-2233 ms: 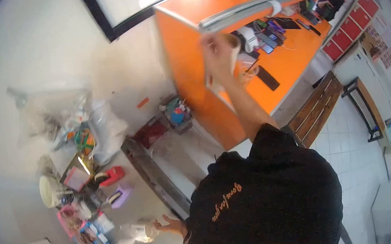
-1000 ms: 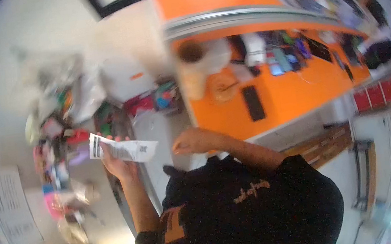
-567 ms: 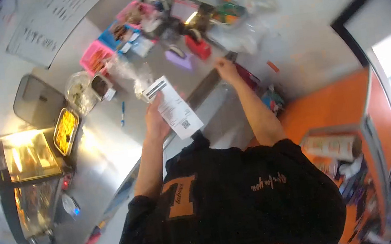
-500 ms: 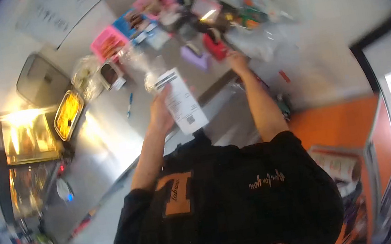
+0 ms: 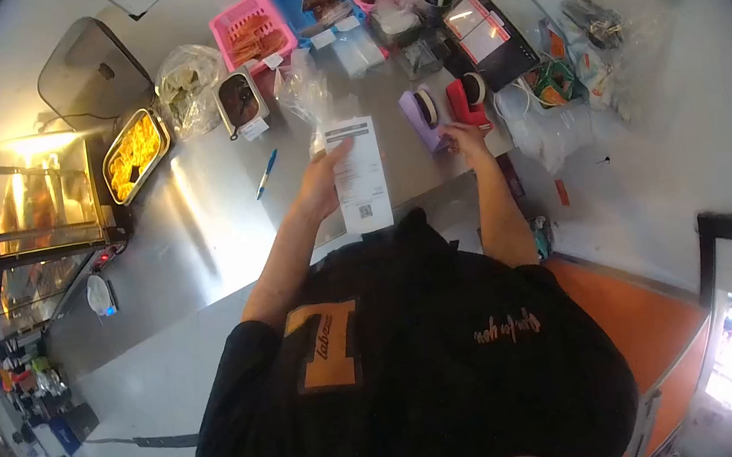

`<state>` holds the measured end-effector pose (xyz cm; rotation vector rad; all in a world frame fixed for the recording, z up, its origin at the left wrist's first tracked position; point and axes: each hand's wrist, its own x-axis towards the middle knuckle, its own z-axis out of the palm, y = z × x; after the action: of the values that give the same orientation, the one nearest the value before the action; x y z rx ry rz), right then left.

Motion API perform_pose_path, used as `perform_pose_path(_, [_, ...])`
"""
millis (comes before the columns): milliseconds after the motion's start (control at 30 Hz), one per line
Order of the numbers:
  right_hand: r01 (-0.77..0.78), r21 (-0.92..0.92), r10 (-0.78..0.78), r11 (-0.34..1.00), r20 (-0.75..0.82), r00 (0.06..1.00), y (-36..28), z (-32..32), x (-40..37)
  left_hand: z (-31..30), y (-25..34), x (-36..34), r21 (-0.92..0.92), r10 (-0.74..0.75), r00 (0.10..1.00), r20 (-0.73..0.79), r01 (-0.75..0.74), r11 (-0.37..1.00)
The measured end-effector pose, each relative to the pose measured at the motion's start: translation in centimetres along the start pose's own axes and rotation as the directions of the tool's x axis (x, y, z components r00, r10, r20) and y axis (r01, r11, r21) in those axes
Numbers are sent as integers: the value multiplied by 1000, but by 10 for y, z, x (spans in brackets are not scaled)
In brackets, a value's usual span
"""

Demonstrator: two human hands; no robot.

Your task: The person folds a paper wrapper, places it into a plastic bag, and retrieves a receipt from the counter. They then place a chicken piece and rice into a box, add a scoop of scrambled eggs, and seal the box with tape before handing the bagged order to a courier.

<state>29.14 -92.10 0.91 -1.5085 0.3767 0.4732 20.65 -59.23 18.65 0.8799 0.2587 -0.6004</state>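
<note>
A long white printed receipt (image 5: 361, 178) with a code near its lower end is held in my left hand (image 5: 324, 178), thumb on top of the paper. My right hand (image 5: 468, 144) reaches to the front ends of two tape dispensers, a purple one (image 5: 419, 118) and a red one (image 5: 467, 105), each carrying a roll. Its fingers are bent together at the near end of the red dispenser; whatever is between them is too small to make out. Left of the receipt, a blue and white pen (image 5: 267, 174) lies on the metal counter (image 5: 221, 197).
Pink and blue baskets (image 5: 276, 19) of packets line the back. Nearer are a metal container (image 5: 242, 101), plastic bags (image 5: 304, 87) and a tray of yellow food (image 5: 136, 155). A lit glass warmer (image 5: 43, 194) stands left. A dark tablet-like panel (image 5: 489, 38) lies behind the dispensers.
The view has shifted and sharpened. My right hand remains by the dispensers, now near their front ends. The receipt stays in my left hand and looks more upright.
</note>
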Motion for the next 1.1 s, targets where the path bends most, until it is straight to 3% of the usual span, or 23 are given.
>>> perform_pose_path(33, [39, 204, -38, 978, -10, 999, 9, 2, -9, -4, -1, 4, -5, -8, 1000, 0, 8, 1000])
perform_pose_path(100, [128, 574, -115, 809, -60, 992, 22, 4, -30, -8, -4, 19, -12, -13, 1000, 11, 13, 1000])
perform_pose_path(133, [214, 375, -201, 902, -73, 977, 31, 1, -28, -5, -2, 26, -9, -7, 1000, -21, 7, 1000])
perform_pose_path(200, [354, -63, -357, 933, -47, 933, 53, -5, -26, 3, -5, 34, -4, -8, 996, -89, 8, 1000])
perform_pose_path(233, [325, -364, -390, 873, -118, 913, 55, -8, -27, 4, -9, 39, -18, -10, 997, -71, 9, 1000])
perform_pose_path(300, [117, -829, -499, 547, -211, 841, 56, 1, -27, 0, -14, 52, -38, -14, 999, -32, 13, 999])
perform_pose_path(400, [-54, -692, -156, 720, -238, 959, 20, 10, -63, 5, -26, 68, -53, 23, 994, -109, -29, 998])
perform_pose_path(433, [-27, -295, -41, 955, -222, 974, 12, 11, -69, 3, -32, 73, 23, 58, 992, -116, -56, 998])
perform_pose_path(467, [-34, 165, 60, 986, -154, 986, 9, 11, -73, -2, -40, 79, 97, 90, 988, -124, -79, 992])
perform_pose_path(500, [-63, 589, 116, 805, -53, 992, 0, 12, -79, -3, -47, 84, 172, 122, 985, -124, -100, 980])
perform_pose_path(567, [123, 598, -174, 792, 28, 984, -55, 44, -98, -5, -57, 88, 331, 84, 990, -112, -42, 943])
perform_pose_path(633, [357, 183, -382, 916, 130, 915, -72, 73, -79, 0, -63, 91, 500, 46, 996, -82, 1, 866])
perform_pose_path(700, [293, 2, -291, 956, 125, 948, -89, 89, -78, 7, -61, 88, 671, 12, 999, -44, 21, 741])
perform_pose_path(733, [260, -86, -249, 962, 121, 961, -95, 93, -77, 13, -61, 83, 613, 10, 999, -37, 15, 790])
perform_pose_path(833, [489, -242, -499, 838, 23, 867, -106, 93, -81, 18, -67, 73, 397, -12, 999, -39, 27, 917])
perform_pose_path(867, [532, -90, -538, 842, -68, 840, -109, 90, -88, 8, -75, 74, 306, -42, 998, -53, 56, 950])
perform_pose_path(967, [406, -574, -654, 711, -329, 681, -40, 34, -33, -7, -74, 65, 70, -93, 994, -57, 97, 993])
perform_pose_path(1067, [101, -740, -321, 665, -161, 933, 7, -7, -6, -8, -62, 53, -69, -112, 991, -67, 108, 992])
perform_pose_path(1100, [51, -608, -179, 792, -151, 972, 0, -4, -8, -7, -57, 50, -103, -116, 990, -74, 109, 989])
